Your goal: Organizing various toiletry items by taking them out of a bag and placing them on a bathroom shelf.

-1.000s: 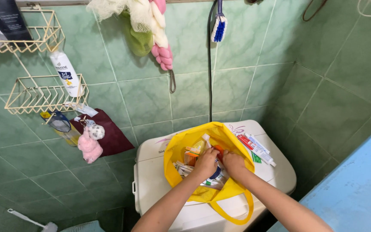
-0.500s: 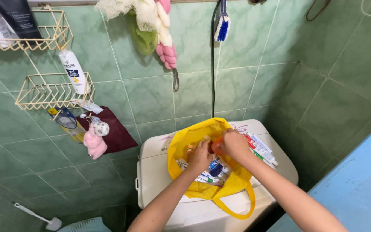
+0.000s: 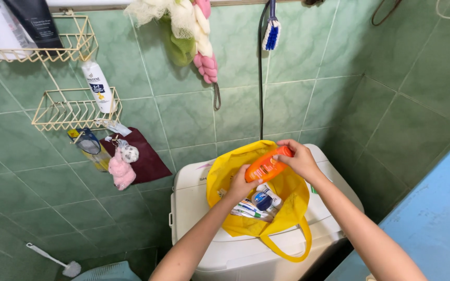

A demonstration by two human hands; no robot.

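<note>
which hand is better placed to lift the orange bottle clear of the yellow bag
Right. The right hand grips the orange bottle by its upper end above the yellow bag; the left hand only supports its lower end.

**Orange bottle and yellow bag**

I held the orange bottle (image 3: 266, 166) tilted, cap end up-right, above the open mouth of the yellow bag (image 3: 292, 200). The bag sat slumped on the white lid, tubes and packets inside it.
</note>
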